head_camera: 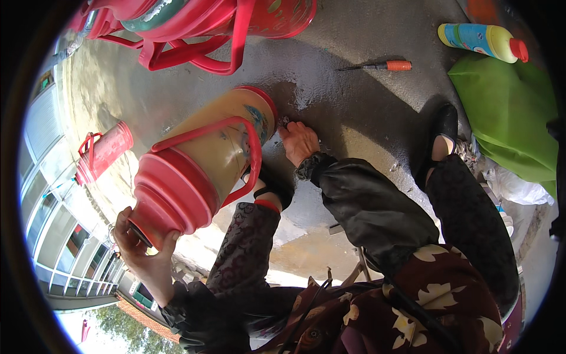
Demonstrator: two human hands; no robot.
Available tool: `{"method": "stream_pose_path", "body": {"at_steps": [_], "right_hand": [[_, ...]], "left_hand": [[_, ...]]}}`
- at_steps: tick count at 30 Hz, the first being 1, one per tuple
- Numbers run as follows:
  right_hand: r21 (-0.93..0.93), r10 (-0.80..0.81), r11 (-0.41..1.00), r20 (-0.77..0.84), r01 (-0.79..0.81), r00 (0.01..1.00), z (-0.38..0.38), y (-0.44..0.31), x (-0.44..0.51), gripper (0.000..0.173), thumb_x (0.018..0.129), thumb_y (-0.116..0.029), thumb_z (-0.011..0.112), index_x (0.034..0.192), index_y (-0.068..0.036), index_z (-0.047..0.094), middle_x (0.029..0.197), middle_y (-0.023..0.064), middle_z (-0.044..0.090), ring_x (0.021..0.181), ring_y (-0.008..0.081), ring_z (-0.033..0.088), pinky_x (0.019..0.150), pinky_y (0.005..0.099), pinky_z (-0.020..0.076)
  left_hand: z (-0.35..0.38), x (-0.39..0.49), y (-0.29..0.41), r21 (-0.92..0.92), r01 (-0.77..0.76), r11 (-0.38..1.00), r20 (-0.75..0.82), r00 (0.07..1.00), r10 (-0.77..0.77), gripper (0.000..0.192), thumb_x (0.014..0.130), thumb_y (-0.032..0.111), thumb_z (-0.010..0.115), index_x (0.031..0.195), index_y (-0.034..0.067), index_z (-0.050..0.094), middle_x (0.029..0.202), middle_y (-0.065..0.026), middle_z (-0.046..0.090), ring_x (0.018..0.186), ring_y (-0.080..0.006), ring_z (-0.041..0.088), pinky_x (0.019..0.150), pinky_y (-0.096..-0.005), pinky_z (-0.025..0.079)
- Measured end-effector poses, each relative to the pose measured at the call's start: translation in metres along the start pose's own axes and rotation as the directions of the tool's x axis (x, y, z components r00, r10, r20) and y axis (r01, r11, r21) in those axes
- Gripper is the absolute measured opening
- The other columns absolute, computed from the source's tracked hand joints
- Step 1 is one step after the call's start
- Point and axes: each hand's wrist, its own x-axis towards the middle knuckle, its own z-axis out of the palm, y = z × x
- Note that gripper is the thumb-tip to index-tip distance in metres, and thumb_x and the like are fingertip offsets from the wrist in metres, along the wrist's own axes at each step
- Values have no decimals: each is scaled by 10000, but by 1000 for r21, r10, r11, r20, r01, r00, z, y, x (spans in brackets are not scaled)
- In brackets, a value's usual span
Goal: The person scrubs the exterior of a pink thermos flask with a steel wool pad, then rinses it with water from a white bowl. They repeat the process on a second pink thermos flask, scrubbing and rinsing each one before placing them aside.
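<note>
A red and cream plastic-cased thermos flask [212, 159] tilts in front of me, its red neck towards me and its base pointing away. My left hand [150, 261] grips the red neck around its dark-rimmed mouth, thumb on one side and fingers on the other. The flask's red handle [254, 163] faces up and to the right. Close to the base rim, my right hand [300, 140] is low over the wet concrete floor [318, 101] with its fingers curled. A small greyish patch shows at its fingertips; whether the hand holds something is unclear.
Several red thermos flasks [278, 17] stand at the top, handles jutting out. A smaller pink-red flask [106, 150] is farther left. A screwdriver [398, 65] lies on the floor near a yellow bottle [499, 42] with a red cap. Green cloth [508, 106] spreads at right.
</note>
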Motion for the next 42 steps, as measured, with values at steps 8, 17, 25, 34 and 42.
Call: {"method": "stream_pose_path", "body": {"at_steps": [8,17,25,34,42], "right_hand": [[336,185,932,-113,-138,976,-3,-7,59,303,733,-84,627,1035,-100,646,898,148,628,879,330,605,756,401,488],[269,190,953,-178,-138,966,-8,-4,29,226,737,-85,608,962,-86,635,870,137,606,877,330,588,711,417,485],[17,123,992,116,-125,986,-6,-9,17,112,722,-93,608,833,-98,617,847,100,566,857,311,562,700,410,499],[310,274,920,-75,-239,959,1,-11,57,289,747,-71,588,1031,-97,635,869,156,609,832,353,591,720,430,483],[439,226,871,46,-223,973,8,12,-22,255,780,-96,592,1032,-84,627,944,180,623,835,356,604,717,426,484]], "left_hand": [[4,-3,-3,-95,-3,995,-11,1000,2,863,526,92,862,1275,88,434,1122,-66,535,986,-179,556,829,-293,486],[1,-3,-6,-62,-11,998,7,1000,11,855,528,84,856,1271,82,432,1154,-61,507,997,-175,538,836,-295,472],[1,-1,-9,-104,4,995,31,1000,-1,871,533,94,864,1286,91,425,1140,-60,498,1021,-179,528,885,-297,447],[3,-2,-10,-134,0,991,7,1000,1,888,521,104,874,1286,87,423,1152,-67,503,1034,-192,532,917,-315,452],[-1,1,-3,-42,5,999,7,1000,-5,811,554,67,849,1258,75,445,1110,-78,522,961,-188,583,797,-280,509]]}}
